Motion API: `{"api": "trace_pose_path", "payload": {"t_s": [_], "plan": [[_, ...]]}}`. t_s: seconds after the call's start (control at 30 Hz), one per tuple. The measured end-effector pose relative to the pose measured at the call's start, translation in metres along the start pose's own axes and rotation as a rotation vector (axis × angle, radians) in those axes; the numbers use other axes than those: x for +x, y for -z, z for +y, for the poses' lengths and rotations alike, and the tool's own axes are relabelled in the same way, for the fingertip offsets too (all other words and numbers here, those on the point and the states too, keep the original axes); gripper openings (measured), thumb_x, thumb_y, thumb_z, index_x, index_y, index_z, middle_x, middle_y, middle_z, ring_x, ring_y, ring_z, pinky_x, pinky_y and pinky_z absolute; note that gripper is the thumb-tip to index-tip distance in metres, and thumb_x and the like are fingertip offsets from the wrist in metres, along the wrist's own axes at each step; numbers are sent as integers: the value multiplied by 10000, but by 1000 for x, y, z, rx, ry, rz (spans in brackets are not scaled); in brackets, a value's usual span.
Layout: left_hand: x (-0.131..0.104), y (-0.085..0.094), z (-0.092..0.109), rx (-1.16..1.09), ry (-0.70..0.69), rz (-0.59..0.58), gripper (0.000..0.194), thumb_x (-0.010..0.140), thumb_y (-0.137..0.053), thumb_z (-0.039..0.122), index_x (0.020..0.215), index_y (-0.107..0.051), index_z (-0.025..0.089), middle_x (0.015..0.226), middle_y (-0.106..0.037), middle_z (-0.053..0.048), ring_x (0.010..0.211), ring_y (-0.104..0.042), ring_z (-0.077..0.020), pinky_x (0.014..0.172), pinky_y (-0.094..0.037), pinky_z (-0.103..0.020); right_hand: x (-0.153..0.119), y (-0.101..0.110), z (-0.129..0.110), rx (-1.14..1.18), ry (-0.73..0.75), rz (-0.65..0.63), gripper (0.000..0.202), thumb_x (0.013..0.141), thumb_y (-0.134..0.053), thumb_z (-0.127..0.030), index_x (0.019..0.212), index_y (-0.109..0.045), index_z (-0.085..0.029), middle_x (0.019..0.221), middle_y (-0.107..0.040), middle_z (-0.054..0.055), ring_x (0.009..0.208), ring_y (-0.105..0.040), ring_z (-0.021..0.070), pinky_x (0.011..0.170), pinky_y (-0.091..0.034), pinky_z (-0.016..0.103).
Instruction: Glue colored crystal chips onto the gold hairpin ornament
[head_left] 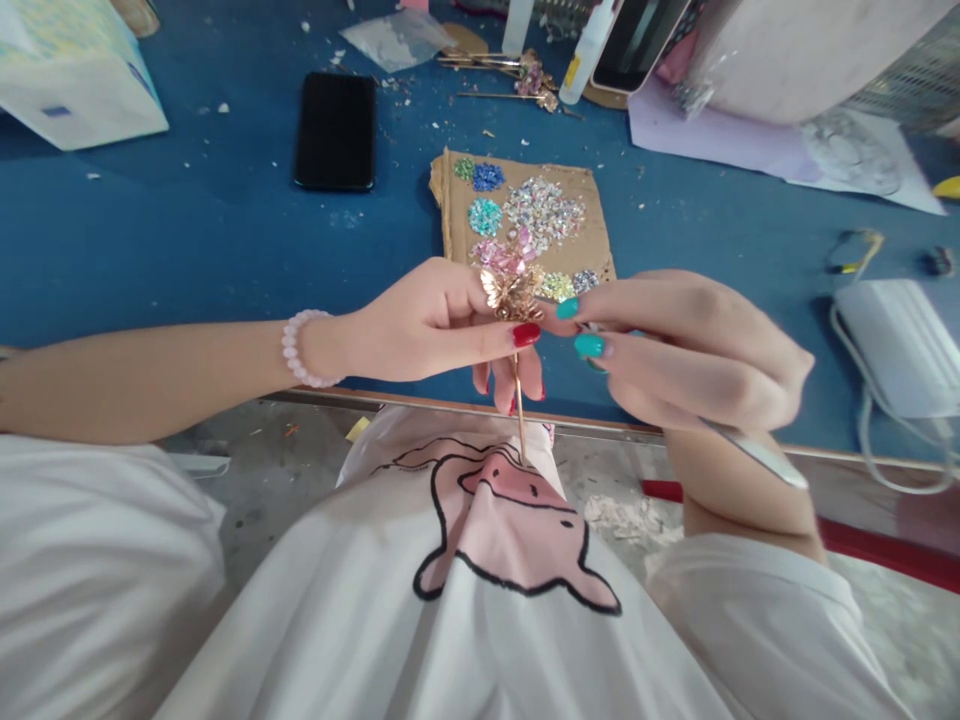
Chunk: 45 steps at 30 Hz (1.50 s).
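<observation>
My left hand (pixel 442 325), with red nails and a pink bead bracelet (pixel 294 348), pinches a gold hairpin (pixel 519 400) just below its ornament of gold butterfly and pink pieces. The pin's stem points down toward my shirt. At the ornament's right side my right hand (pixel 690 345), with turquoise nails, has its fingers pinched around a thin tool (pixel 757 455), whose pale end sticks out behind the palm. Beyond the hands lies a cardboard piece (pixel 592 205) bearing small heaps of coloured chips: green, blue, turquoise, silvery, pink, yellow.
A black phone (pixel 335 130) lies on the blue table (pixel 225 230). Several hairpins (pixel 487 62), a glue bottle (pixel 589 50) and another phone (pixel 637 40) are at the back. A tissue box (pixel 82 80) stands far left, a white mask (pixel 900 345) far right.
</observation>
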<state>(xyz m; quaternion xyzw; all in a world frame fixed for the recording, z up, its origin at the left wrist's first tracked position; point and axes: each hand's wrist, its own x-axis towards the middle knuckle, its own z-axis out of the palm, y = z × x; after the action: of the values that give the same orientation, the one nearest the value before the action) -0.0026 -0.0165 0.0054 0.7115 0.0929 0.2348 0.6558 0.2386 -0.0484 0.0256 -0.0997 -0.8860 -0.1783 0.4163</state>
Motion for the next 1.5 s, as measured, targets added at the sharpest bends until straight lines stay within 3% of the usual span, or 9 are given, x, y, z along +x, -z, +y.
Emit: {"api": "trace_pose_path", "payload": {"t_s": [0.27,0.57,0.73,0.93,1.07,1.23,1.37,1.5], "plan": [[0,-1,-2,-6,-6,-33,289,1023,-681,414,905,-790,174,930,-844,-82,647,-778,-118,566,-595,-145,1,4,-4,19,-36,-69,85,1006,-592,-155,1037,-614,-231,1046,-777,49,788,-727,126,659,-637,240],[0,-2,4,42,70,-9,431,1045,-605,513,862,-752,152,869,-820,-77,626,-752,-100,578,-568,-144,0,10,-13,-1,-127,-120,129,1039,-518,-159,1076,-619,-231,1121,-769,77,891,-753,156,733,-653,288],[1,-2,5,44,108,-21,429,1031,-630,522,843,-753,157,847,-807,-68,597,-732,-103,555,-560,-169,-1,10,-9,-9,-92,-107,127,1018,-548,-154,1072,-620,-242,1111,-770,71,856,-749,157,685,-651,288],[3,-3,6,23,125,-52,341,1054,-625,385,834,-751,158,903,-826,-68,610,-736,-94,581,-579,-163,-4,1,-3,-23,-62,-20,131,1059,-504,-247,1030,-631,-267,1067,-779,43,783,-751,133,677,-665,236],[3,-3,4,-8,88,10,256,1031,-663,337,852,-736,169,815,-798,-36,584,-716,-89,551,-560,-154,-8,-10,0,53,-144,137,174,1044,-544,-197,936,-666,-261,1048,-794,20,830,-775,113,757,-671,192],[3,1,-1,-49,71,157,266,992,-703,336,784,-736,173,736,-767,-21,576,-701,-96,561,-573,-177,-8,-16,8,237,-181,171,139,1013,-584,-163,982,-705,-224,962,-800,40,856,-803,162,725,-680,240],[6,5,-5,-125,39,247,173,933,-723,263,783,-746,180,657,-727,8,527,-664,-98,537,-569,-196,-7,-20,13,241,-215,215,142,1012,-591,-176,966,-724,-193,875,-778,38,871,-801,183,759,-688,279],[9,6,-6,-184,26,264,101,893,-684,178,833,-766,175,623,-703,23,472,-614,-74,483,-516,-172,-8,-24,16,202,-184,222,125,984,-604,-139,1006,-724,-168,888,-778,47,867,-795,183,749,-695,279]]}}
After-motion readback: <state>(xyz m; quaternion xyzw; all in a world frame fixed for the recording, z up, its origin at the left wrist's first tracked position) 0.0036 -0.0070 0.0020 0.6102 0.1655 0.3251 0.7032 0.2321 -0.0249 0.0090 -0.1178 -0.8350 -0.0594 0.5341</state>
